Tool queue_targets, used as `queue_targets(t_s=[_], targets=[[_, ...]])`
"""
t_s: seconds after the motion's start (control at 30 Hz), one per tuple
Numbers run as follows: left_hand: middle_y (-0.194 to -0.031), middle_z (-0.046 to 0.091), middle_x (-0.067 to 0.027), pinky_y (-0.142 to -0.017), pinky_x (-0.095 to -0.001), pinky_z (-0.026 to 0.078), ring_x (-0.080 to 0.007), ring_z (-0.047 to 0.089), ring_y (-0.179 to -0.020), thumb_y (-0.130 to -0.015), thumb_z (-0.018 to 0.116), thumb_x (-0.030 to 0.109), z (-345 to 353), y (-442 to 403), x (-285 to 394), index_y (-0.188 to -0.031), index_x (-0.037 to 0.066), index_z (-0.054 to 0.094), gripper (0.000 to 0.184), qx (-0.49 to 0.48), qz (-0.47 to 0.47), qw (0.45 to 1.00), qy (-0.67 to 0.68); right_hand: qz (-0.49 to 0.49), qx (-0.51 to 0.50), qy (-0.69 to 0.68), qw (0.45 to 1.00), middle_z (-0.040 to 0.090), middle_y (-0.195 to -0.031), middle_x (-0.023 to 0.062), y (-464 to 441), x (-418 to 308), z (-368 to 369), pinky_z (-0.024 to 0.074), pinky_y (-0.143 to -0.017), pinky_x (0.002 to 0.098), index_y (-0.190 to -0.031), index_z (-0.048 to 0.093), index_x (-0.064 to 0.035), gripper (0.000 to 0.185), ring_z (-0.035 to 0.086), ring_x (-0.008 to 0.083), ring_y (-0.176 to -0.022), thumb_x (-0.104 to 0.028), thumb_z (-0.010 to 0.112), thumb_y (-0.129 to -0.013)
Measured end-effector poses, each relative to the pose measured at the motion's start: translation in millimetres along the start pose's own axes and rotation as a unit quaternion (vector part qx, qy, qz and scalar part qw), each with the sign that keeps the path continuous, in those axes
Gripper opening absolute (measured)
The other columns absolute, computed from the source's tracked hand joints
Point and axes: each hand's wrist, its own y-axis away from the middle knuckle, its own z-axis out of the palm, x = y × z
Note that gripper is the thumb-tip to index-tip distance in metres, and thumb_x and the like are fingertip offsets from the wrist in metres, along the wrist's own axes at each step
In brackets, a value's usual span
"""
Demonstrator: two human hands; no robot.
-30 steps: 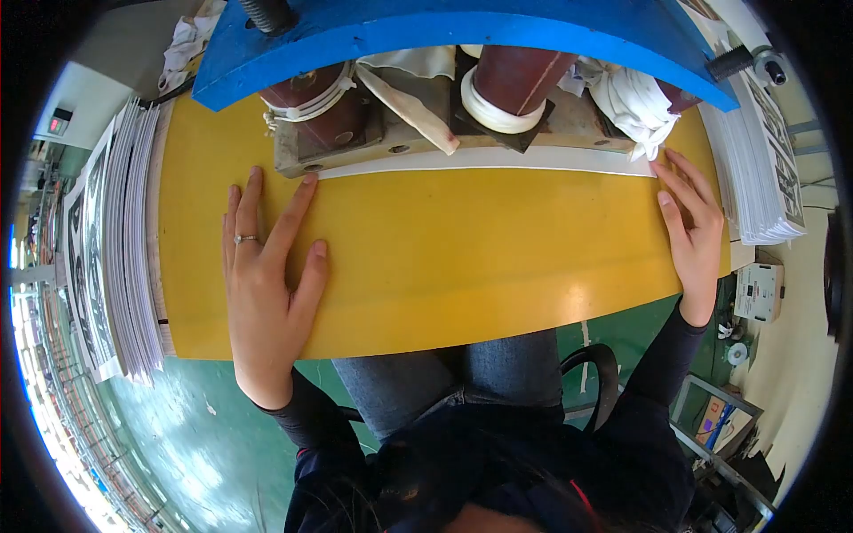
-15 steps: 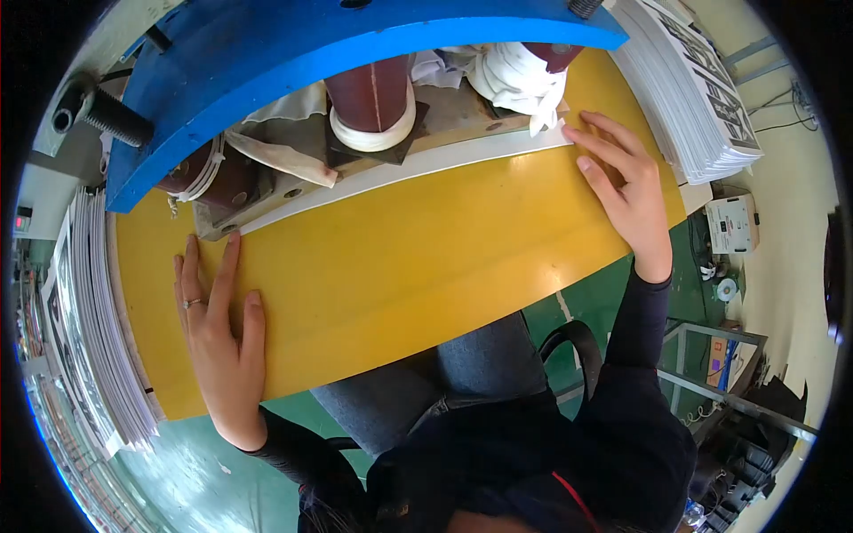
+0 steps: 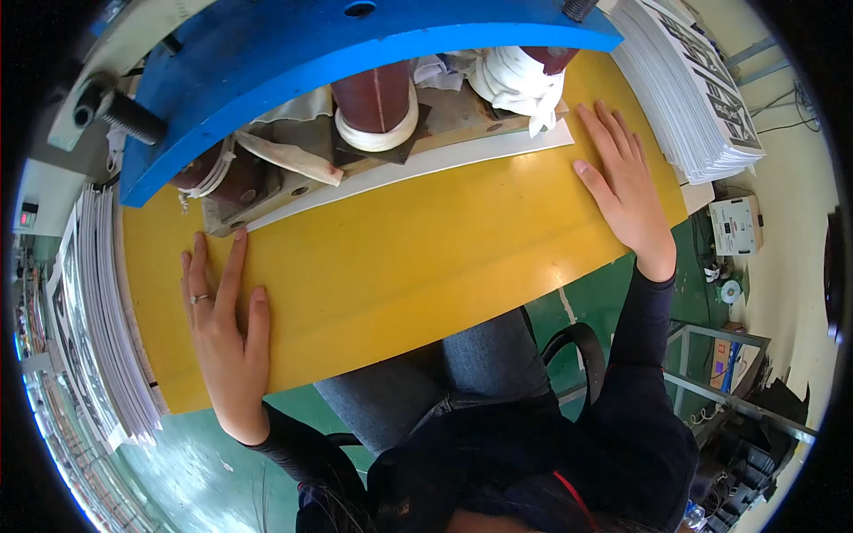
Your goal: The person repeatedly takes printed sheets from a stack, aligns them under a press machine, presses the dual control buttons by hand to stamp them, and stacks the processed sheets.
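Observation:
My left hand (image 3: 227,338) lies flat on the yellow tabletop (image 3: 400,258), fingers spread, a fingertip at the left end of a white sheet edge (image 3: 391,174). That strip of sheet shows along the front of a metal plate (image 3: 306,190) under the machine. On the right, my right hand (image 3: 626,186) rests on the tabletop with thumb apart, just beyond the strip's right end, holding nothing. Dark red posts (image 3: 375,99) wrapped in white cord and cloth (image 3: 520,84) stand on the plate.
A blue machine beam (image 3: 373,40) with bolts spans above the plate. Stacks of printed sheets stand at the left (image 3: 102,311) and right (image 3: 680,107). Below the table edge are a chair arm (image 3: 582,355) and a metal frame (image 3: 737,404).
The view has turned, so the table appears tilted. My right hand has come off the strip's right end, its fingers now pointing further up and closer together. My left hand remains at the left end.

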Motion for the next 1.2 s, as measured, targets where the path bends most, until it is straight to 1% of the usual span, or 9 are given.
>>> queue_targets(t_s=[0.03,0.37,0.43,0.6,0.7,0.8,0.9,1.0,1.2], targets=[[-0.161,0.037,-0.0226,-0.119,-0.0545,0.027,-0.0476,0.031,-0.148,-0.097,0.053,0.021,0,0,0,-0.147,0.022,0.057,0.051,0.001,0.002,1.000,-0.003,0.002,-0.015,0.001,1.000,0.035,-0.160,0.0225,-1,2,0,0.0188,-0.123,0.0536,-0.157,0.037,-0.0130,0.067,0.026,0.0444,-0.150,-0.045,0.052,-0.100],[-0.157,0.039,-0.0271,-0.119,-0.0539,0.030,-0.0510,0.035,-0.143,-0.096,0.058,0.022,5,8,-6,-0.147,0.023,0.056,0.051,0.055,0.022,0.998,0.003,-0.002,-0.026,0.003,1.000,0.033,-0.163,0.0191,2,5,1,0.0195,-0.123,0.0529,-0.158,0.034,-0.0102,0.065,0.027,0.0399,-0.152,-0.042,0.049,-0.103],[-0.156,0.040,-0.0282,-0.118,-0.0545,0.031,-0.0515,0.036,-0.142,-0.095,0.059,0.026,9,8,-6,-0.146,0.023,0.057,0.051,0.076,0.019,0.997,0.007,-0.009,-0.034,-0.003,0.999,0.034,-0.163,0.0188,1,10,3,0.0188,-0.124,0.0523,-0.159,0.033,-0.0096,0.064,0.025,0.0391,-0.153,-0.040,0.048,-0.104],[-0.148,0.048,-0.0281,-0.115,-0.0545,0.035,-0.0507,0.042,-0.137,-0.094,0.060,0.027,15,10,-7,-0.138,0.020,0.063,0.045,0.136,0.032,0.989,0.040,-0.019,-0.023,-0.005,1.000,0.035,-0.162,0.0182,-2,25,13,0.0183,-0.124,0.0512,-0.158,0.034,-0.0104,0.061,0.027,0.0393,-0.151,-0.038,0.047,-0.105],[-0.137,0.057,-0.0242,-0.109,-0.0514,0.041,-0.0459,0.051,-0.129,-0.092,0.061,0.023,14,13,-7,-0.127,0.017,0.070,0.037,0.172,0.023,0.983,0.062,-0.017,-0.012,-0.015,1.000,0.035,-0.162,0.0181,-2,26,14,0.0183,-0.124,0.0513,-0.158,0.035,-0.0109,0.060,0.027,0.0392,-0.151,-0.038,0.047,-0.105],[-0.120,0.063,-0.0178,-0.101,-0.0484,0.045,-0.0385,0.058,-0.114,-0.089,0.063,0.017,11,16,-1,-0.113,0.012,0.074,0.027,0.222,0.014,0.973,0.067,-0.015,-0.009,-0.008,1.000,0.035,-0.162,0.0179,-3,34,20,0.0185,-0.124,0.0513,-0.157,0.036,-0.0115,0.059,0.027,0.0390,-0.151,-0.038,0.047,-0.106],[-0.105,0.063,-0.0135,-0.092,-0.0463,0.049,-0.0337,0.060,-0.099,-0.087,0.064,0.013,7,17,0,-0.104,0.008,0.074,0.020,0.225,-0.010,0.971,0.084,0.001,-0.016,-0.011,1.000,0.035,-0.162,0.0179,-4,29,17,0.0186,-0.124,0.0511,-0.157,0.035,-0.0117,0.059,0.027,0.0386,-0.151,-0.038,0.048,-0.106],[-0.096,0.062,-0.0124,-0.087,-0.0444,0.050,-0.0319,0.060,-0.092,-0.085,0.065,0.011,11,18,-2,-0.098,0.006,0.073,0.016,0.248,-0.013,0.964,0.100,-0.004,-0.013,-0.009,1.000,0.035,-0.162,0.0180,-5,33,20,0.0184,-0.124,0.0510,-0.157,0.036,-0.0118,0.059,0.027,0.0384,-0.151,-0.038,0.048,-0.105],[-0.092,0.063,-0.0112,-0.079,-0.0420,0.053,-0.0305,0.062,-0.087,-0.084,0.064,0.010,10,19,-1,-0.095,0.006,0.072,0.014,0.260,0.003,0.964,0.049,0.006,-0.014,-0.016,1.000,0.036,-0.162,0.0184,-5,26,16,0.0181,-0.124,0.0504,-0.156,0.038,-0.0116,0.057,0.028,0.0381,-0.151,-0.036,0.048,-0.105]])
